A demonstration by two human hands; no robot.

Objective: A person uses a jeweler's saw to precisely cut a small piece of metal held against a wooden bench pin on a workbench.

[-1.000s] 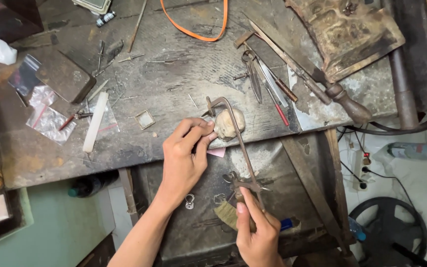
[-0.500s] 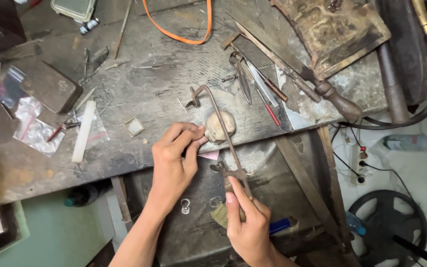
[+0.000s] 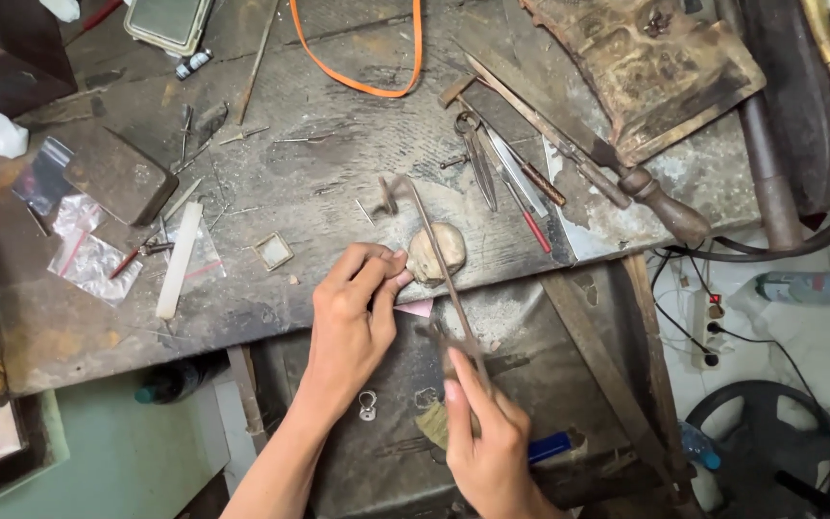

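On the scarred worktop (image 3: 319, 192), a pale rounded block (image 3: 437, 252) sits at the front edge and serves as the rest for the work. The left hand (image 3: 353, 312) lies just left of the block, its grip pinched together with fingertips (image 3: 391, 264) pressed against the block's left side on something too small to make out. The right hand (image 3: 492, 442), below the block and over the dark tray (image 3: 377, 452) under the worktop, has its grip closed round the lower end of a thin saw frame (image 3: 444, 269), whose long bar runs up across the block to a bent end above it. The frame looks blurred, so it is probably in stroke. To do this well, it seems wise to hold the pinched piece hard against the block, keep the frame's travel straight and light, and keep the fingertips out of the blade's line. Loose files (image 3: 506, 178) lie right of the block.
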